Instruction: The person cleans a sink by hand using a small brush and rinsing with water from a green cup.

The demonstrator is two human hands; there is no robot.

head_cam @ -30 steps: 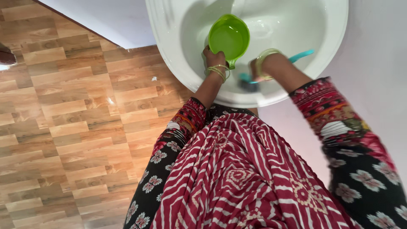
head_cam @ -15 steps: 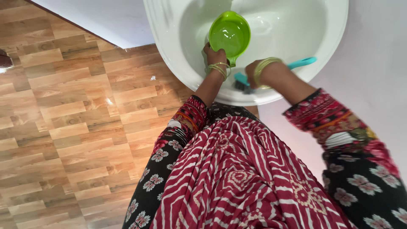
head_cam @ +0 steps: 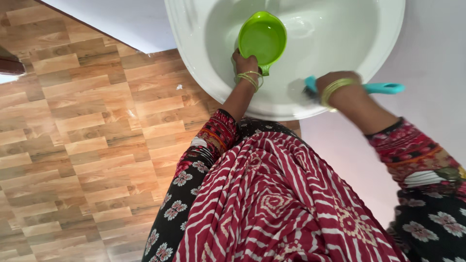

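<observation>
A white wash basin [head_cam: 194, 63] fills the top of the head view. Inside it my left hand [head_cam: 246, 64] grips the short handle of a green plastic mug [head_cam: 262, 39] with water in it. My right hand [head_cam: 330, 82] is closed around a teal brush [head_cam: 383, 88], whose dark bristle head [head_cam: 307, 92] presses on the basin's near inner wall to the right of the mug. Gold bangles ring both wrists.
Wood-pattern floor tiles [head_cam: 82, 136] spread to the left. A pale wall [head_cam: 427, 58] runs along the right of the basin. My red striped garment [head_cam: 272, 204] and floral sleeves take up the lower middle and right.
My right hand has slid the brush to the right along the basin's near wall. My left hand and the green mug have stayed almost in place.
</observation>
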